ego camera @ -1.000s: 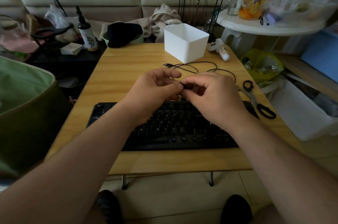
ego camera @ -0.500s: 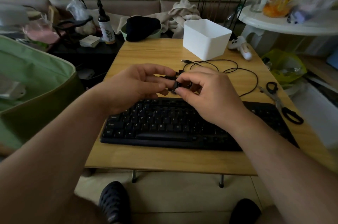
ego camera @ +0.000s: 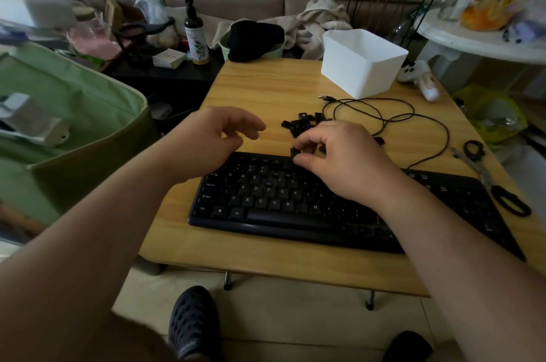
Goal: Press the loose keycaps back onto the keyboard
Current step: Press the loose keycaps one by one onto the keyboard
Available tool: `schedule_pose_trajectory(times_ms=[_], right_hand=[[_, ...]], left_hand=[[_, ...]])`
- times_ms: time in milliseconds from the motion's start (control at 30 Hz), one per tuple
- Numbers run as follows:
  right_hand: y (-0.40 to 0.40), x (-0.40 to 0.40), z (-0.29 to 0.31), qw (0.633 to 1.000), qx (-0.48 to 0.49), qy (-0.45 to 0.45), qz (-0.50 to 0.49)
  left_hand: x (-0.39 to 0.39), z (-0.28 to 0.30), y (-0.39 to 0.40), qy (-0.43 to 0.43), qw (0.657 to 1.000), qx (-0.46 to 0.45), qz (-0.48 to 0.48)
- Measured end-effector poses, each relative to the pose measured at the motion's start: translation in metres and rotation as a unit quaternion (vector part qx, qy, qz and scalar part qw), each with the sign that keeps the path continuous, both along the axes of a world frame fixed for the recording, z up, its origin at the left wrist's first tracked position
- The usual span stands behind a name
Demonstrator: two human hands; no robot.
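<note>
A black keyboard (ego camera: 295, 208) lies across the wooden table (ego camera: 266, 90), with several bare key sockets showing in its upper rows. A small heap of loose black keycaps (ego camera: 300, 122) sits just behind it. My right hand (ego camera: 339, 161) hovers over the keyboard's top edge and pinches one black keycap (ego camera: 294, 152) between thumb and forefinger. My left hand (ego camera: 215, 140) floats above the keyboard's left end with loosely curled fingers that hold nothing.
A black cable (ego camera: 384, 116) loops behind the keycaps. Scissors (ego camera: 490, 178) lie at the right edge. A white bin (ego camera: 363, 63) stands at the back, a white controller (ego camera: 422, 78) beside it. A green bag (ego camera: 68, 125) stands at the left.
My hands have come apart. The left hand has let go and drawn left; the right hand keeps the keycap and has dropped toward the keyboard's top row. The view has shifted left.
</note>
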State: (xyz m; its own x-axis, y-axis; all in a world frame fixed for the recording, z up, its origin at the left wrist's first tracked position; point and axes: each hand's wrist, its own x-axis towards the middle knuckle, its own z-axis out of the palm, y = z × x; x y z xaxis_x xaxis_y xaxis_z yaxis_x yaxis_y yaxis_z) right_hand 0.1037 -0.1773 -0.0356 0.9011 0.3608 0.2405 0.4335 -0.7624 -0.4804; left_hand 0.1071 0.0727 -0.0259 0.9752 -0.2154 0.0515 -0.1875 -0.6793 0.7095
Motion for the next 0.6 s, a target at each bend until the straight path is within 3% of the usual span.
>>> schedule_pose_trajectory(times_ms=[133, 367, 600], right_hand=[[-0.001, 0.005, 0.006, 0.996, -0.011, 0.083, -0.016], [0.011, 0.009, 0.014, 0.986, -0.067, 0.15, -0.004], [0.02, 0.009, 0.016, 0.98, -0.063, 0.187, -0.028]], left_hand=[[0.001, -0.008, 0.014, 0.012, 0.999, 0.022, 0.043], [0.0, -0.012, 0.023, 0.019, 0.997, 0.039, 0.069], [-0.006, -0.013, 0.0, -0.018, 0.997, 0.065, 0.039]])
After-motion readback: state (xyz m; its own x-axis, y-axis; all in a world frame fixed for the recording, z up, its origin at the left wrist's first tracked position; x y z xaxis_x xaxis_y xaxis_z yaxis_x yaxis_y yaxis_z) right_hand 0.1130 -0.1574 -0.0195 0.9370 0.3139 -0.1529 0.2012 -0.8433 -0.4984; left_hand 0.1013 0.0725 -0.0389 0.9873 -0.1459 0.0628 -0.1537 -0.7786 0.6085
